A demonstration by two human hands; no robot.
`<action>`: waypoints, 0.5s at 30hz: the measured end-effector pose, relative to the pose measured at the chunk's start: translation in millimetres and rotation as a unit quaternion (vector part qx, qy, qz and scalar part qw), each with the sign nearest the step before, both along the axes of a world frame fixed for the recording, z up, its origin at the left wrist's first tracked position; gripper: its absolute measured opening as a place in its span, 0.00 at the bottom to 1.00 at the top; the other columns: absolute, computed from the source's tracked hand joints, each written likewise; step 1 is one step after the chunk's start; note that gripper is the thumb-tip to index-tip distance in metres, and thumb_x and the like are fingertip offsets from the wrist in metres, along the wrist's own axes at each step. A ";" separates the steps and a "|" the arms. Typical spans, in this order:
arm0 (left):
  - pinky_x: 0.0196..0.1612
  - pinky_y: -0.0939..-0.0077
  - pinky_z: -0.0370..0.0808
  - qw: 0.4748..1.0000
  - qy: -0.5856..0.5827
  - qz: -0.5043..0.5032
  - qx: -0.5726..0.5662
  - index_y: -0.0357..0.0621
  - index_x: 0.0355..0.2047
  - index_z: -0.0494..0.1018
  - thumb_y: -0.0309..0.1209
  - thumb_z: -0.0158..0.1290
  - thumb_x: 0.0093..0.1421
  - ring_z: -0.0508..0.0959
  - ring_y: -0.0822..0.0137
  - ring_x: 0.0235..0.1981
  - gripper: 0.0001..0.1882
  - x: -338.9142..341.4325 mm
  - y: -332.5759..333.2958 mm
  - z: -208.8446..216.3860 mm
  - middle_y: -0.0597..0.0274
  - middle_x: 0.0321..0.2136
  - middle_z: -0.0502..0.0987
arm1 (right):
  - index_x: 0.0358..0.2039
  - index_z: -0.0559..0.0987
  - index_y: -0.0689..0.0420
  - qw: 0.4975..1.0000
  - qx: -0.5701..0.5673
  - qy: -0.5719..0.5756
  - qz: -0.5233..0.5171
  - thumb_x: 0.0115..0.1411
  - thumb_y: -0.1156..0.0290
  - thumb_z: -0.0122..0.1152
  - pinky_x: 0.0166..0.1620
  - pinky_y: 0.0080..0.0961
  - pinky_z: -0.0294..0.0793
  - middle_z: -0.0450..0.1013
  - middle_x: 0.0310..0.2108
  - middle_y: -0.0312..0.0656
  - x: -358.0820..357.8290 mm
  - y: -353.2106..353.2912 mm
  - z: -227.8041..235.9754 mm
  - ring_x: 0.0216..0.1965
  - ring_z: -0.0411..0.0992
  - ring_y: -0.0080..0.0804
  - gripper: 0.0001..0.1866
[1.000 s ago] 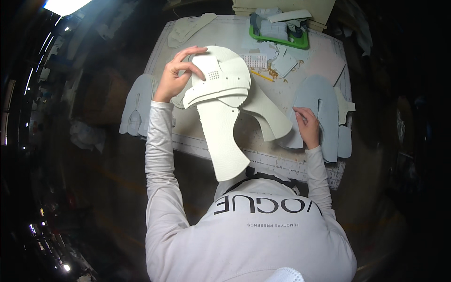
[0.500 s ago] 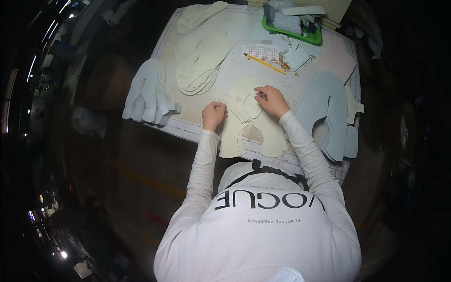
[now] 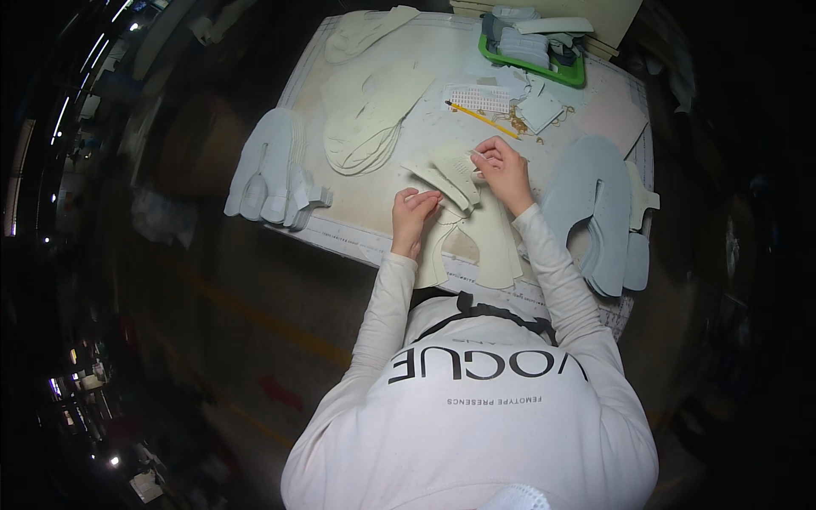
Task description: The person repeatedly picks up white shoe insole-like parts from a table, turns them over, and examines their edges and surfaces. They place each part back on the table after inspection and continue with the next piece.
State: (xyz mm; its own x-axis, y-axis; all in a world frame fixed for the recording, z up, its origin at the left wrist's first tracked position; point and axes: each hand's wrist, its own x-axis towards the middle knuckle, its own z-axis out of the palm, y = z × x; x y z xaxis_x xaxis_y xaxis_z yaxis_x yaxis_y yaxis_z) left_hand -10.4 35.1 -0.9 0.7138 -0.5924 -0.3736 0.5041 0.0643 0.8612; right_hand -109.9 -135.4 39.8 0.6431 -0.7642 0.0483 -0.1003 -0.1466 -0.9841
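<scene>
A small stack of cream cut pieces [image 3: 450,180] is lifted and tilted above a larger U-shaped cream piece [image 3: 491,242] at the table's near edge. My right hand [image 3: 506,170] pinches the upper right edge of the small pieces between thumb and fingers. My left hand [image 3: 411,221] is closed with its fingertips at their lower left edge. How many layers each hand grips is hidden. Beyond my left hand lies a fanned stack of cream shaped pieces [image 3: 361,140].
Grey-blue cut pieces are stacked at the left [image 3: 265,157] and right [image 3: 586,183] table edges. A green tray [image 3: 571,75] of grey pieces stands at the back right. Before it lie a yellow pencil [image 3: 484,121], a printed card [image 3: 478,98] and rubber bands [image 3: 520,125].
The small cream pieces have tilted up and their layers have spread. My left hand has moved right, toward my right hand, which has shifted slightly right.
</scene>
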 end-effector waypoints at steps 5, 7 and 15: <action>0.35 0.78 0.77 0.992 0.009 -0.049 0.117 0.36 0.37 0.67 0.30 0.56 0.56 0.79 0.66 0.34 0.13 -5.9 -9.2 7.2 0.53 0.33 0.76 | 0.36 0.72 0.63 0.994 -0.012 -0.092 -0.063 0.55 0.79 0.58 0.30 0.16 0.79 0.73 0.31 0.38 -45.5 -23.4 39.5 0.30 0.73 0.19 0.08; 0.36 0.74 0.76 0.966 -0.030 -0.122 0.227 0.37 0.37 0.67 0.35 0.58 0.55 0.79 0.63 0.34 0.16 -3.0 -15.3 6.7 0.53 0.33 0.76 | 0.36 0.72 0.64 0.991 0.014 -0.097 -0.091 0.56 0.79 0.58 0.30 0.15 0.78 0.73 0.31 0.39 -62.0 -26.5 46.4 0.30 0.73 0.19 0.08; 0.38 0.66 0.72 0.760 -0.474 -0.040 0.443 0.40 0.32 0.71 0.49 0.66 0.40 0.73 0.58 0.34 0.28 21.1 -30.7 -12.6 0.54 0.36 0.70 | 0.37 0.71 0.65 0.986 0.050 -0.107 -0.118 0.57 0.79 0.57 0.29 0.12 0.76 0.73 0.30 0.40 -97.1 -11.9 41.1 0.29 0.72 0.17 0.08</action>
State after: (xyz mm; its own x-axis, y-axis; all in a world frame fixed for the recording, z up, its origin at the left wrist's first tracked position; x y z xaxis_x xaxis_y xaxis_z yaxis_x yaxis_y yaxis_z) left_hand 10.6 4.4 -13.5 0.8860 -0.4636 0.0088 -0.3981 -0.7508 0.5271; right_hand -207.0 -147.3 80.9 0.4296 -0.8994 0.0810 0.0916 -0.0458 -0.9947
